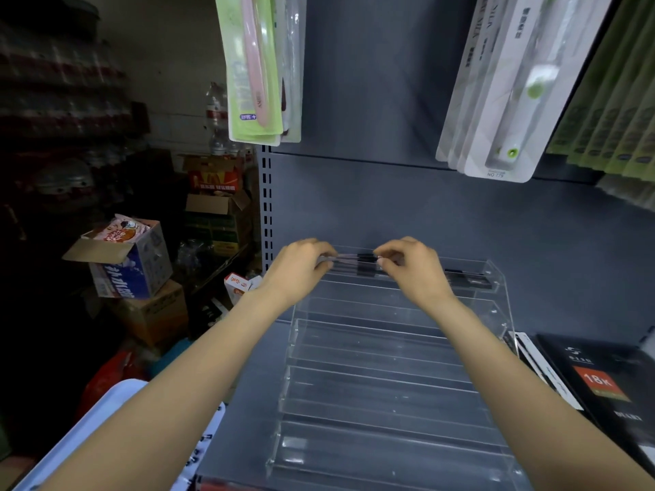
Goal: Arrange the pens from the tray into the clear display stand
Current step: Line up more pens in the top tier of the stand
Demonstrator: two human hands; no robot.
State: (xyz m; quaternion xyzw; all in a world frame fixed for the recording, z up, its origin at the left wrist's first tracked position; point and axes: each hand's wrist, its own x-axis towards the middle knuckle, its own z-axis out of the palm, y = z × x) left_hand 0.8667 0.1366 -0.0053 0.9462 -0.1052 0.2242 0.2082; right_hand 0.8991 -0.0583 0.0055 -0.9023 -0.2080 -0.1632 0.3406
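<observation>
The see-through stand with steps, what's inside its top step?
The stepped clear acrylic display stand holds thin black-and-clear pens in its top row. Both hands, left and right, pinch a bunch there, covering its ends.

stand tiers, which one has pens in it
The top tier of the stand, against the back panel. Black pens lie at its right end and both hands hold more there; the lower tiers look bare.

"18K" on black box [599,380]
</observation>
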